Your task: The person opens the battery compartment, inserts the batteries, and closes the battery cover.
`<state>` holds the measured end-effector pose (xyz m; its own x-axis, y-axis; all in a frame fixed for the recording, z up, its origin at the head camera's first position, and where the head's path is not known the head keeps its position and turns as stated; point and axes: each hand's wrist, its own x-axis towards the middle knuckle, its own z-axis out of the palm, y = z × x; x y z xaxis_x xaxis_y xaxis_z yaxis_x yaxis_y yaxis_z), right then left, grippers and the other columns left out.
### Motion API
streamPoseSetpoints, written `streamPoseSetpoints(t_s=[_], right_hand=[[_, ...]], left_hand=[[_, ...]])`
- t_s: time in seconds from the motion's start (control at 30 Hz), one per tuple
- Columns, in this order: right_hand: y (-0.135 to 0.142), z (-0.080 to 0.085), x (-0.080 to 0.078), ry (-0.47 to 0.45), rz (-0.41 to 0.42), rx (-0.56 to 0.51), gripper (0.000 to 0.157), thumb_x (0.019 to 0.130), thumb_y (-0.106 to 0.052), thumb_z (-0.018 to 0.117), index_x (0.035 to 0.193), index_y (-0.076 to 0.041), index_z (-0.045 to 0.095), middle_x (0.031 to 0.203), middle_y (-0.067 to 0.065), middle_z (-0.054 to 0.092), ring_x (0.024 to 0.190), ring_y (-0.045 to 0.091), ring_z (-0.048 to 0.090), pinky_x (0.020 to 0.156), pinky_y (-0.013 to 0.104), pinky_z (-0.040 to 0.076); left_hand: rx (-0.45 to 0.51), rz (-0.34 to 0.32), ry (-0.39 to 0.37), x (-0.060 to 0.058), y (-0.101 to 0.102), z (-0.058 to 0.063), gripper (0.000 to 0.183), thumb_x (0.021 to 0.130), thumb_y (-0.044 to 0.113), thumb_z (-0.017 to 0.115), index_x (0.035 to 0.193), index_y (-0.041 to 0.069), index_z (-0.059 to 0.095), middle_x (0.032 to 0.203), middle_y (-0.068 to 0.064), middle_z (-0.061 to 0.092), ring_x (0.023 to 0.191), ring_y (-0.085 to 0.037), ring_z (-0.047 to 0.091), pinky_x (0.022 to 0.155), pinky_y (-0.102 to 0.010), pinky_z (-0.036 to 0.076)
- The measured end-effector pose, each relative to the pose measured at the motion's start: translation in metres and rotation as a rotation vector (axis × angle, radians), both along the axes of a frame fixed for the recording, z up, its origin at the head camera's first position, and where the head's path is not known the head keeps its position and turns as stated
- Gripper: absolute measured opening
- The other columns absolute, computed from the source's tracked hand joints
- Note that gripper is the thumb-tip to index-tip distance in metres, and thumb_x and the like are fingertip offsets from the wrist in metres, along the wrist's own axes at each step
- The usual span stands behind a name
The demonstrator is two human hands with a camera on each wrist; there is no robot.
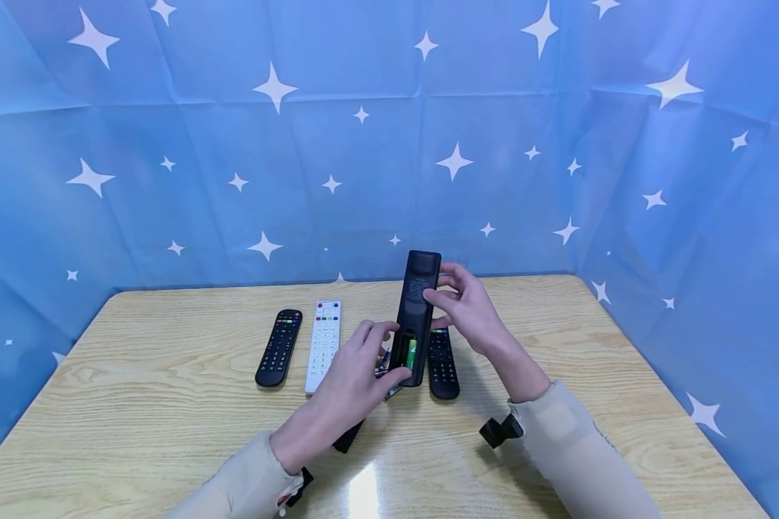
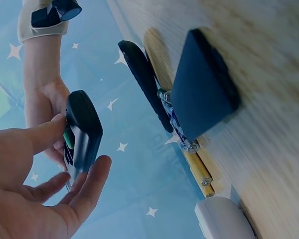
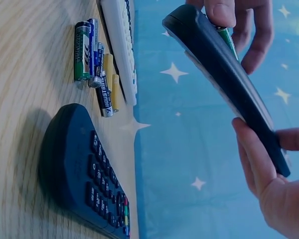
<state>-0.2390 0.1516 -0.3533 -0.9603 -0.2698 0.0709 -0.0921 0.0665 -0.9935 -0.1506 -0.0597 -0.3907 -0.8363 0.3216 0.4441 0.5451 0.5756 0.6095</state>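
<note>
A black remote control (image 1: 415, 310) is held up off the table with its back facing me and its battery compartment uncovered. One green battery (image 1: 412, 353) lies in that compartment. My right hand (image 1: 470, 310) grips the remote's upper part, thumb on the back and fingers on the far side. At the lower end, my left hand (image 1: 357, 367) pinches the remote; in the right wrist view its thumb (image 3: 222, 14) presses by the end of the green battery. Below, on the table, loose batteries lie together: a green one (image 3: 82, 55), blue-and-silver ones and yellow ones (image 3: 108, 64).
A black remote (image 1: 279, 347) and a white remote (image 1: 324, 346) lie to the left. Another black remote (image 1: 443, 364) lies behind the held one, buttons up. A black object (image 1: 348, 437) is partly hidden by my left forearm. A blue star-patterned curtain (image 1: 389, 144) borders the table.
</note>
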Motion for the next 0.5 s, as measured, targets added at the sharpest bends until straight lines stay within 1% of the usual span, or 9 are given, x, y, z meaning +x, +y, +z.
streamPoseSetpoints(t_s=[0.13,0.2,0.3,0.4,0.5], right_hand=[[-0.0003,0.0017,0.0004,0.001,0.002,-0.002,0.057,0.103,-0.005,0.060,0.154,0.001,0.033,0.128,0.025,0.052,0.111,0.034,0.065,0.073,0.046,0.063],[-0.0004,0.0024,0.0007,0.002,0.003,-0.001,0.057,0.103,-0.005,0.060,0.153,0.001,0.033,0.128,0.024,0.052,0.111,0.034,0.065,0.073,0.046,0.063],[-0.0003,0.0025,0.0010,-0.003,0.006,-0.004,0.056,0.103,-0.005,0.060,0.153,0.001,0.034,0.128,0.024,0.052,0.111,0.034,0.066,0.073,0.046,0.063],[-0.0005,0.0022,0.0012,-0.008,0.010,-0.007,0.056,0.103,-0.004,0.060,0.152,0.001,0.034,0.128,0.024,0.052,0.111,0.033,0.066,0.073,0.046,0.063],[-0.0008,0.0018,0.0016,-0.011,0.012,-0.012,0.056,0.103,-0.004,0.060,0.152,0.002,0.034,0.127,0.024,0.053,0.110,0.033,0.066,0.072,0.046,0.063]], left_hand=[[0.041,-0.020,-0.121,0.0000,-0.0009,0.0013,0.068,0.091,0.023,0.081,0.146,0.001,0.047,0.125,-0.017,0.057,0.099,-0.027,0.067,0.078,-0.032,0.059],[0.068,-0.039,-0.178,-0.0003,-0.0014,0.0021,0.071,0.093,0.022,0.080,0.150,0.000,0.043,0.126,-0.016,0.057,0.099,-0.024,0.066,0.078,-0.031,0.059],[0.118,-0.079,-0.249,-0.0008,-0.0019,0.0035,0.074,0.094,0.019,0.078,0.154,0.001,0.038,0.122,-0.011,0.058,0.094,-0.019,0.065,0.074,-0.029,0.059],[0.154,-0.118,-0.293,-0.0015,-0.0022,0.0045,0.073,0.095,0.015,0.076,0.155,0.002,0.036,0.117,-0.006,0.059,0.088,-0.014,0.064,0.070,-0.026,0.058],[0.170,-0.138,-0.323,-0.0018,-0.0024,0.0052,0.072,0.096,0.013,0.075,0.155,0.004,0.036,0.114,-0.004,0.059,0.085,-0.012,0.064,0.069,-0.026,0.058]])
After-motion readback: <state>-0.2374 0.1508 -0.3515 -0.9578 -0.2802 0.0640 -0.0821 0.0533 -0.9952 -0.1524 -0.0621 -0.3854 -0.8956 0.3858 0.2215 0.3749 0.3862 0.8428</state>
